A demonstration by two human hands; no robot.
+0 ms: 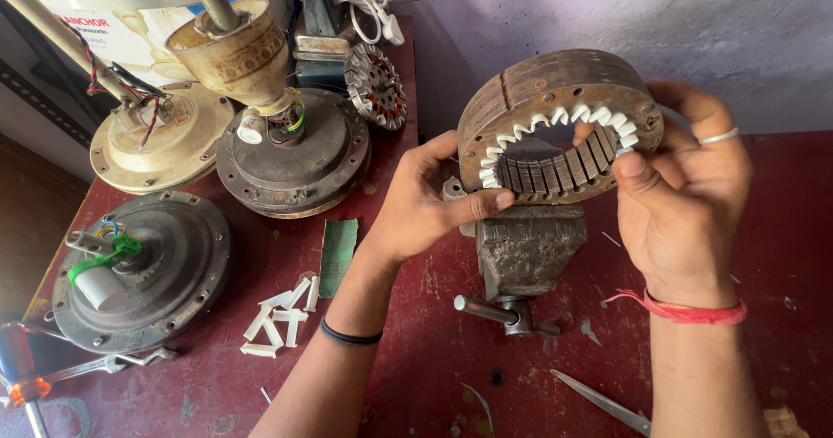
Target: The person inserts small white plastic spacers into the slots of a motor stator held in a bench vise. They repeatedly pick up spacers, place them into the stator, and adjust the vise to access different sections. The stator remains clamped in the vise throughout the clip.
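Note:
A rusty brown stator ring point(529, 87) with white insulation strips lining its inner slots is held up above a small bench vise point(525, 251). My left hand point(425, 204) grips the ring's lower left edge, thumb pressed along the slot rim. My right hand point(685, 186) holds the ring's right side, thumb on the white strips at the inner edge. A silver ring sits on one right finger and a red thread circles that wrist; a black band is on my left wrist.
On the red table lie several loose white insulation strips point(279, 317), a green paper piece point(337, 245), a metal blade point(603, 399) and a screwdriver point(22, 386). Ceiling fan motor housings point(147, 269) point(295, 156) point(160, 139) and a wound stator point(375, 84) crowd the left and back.

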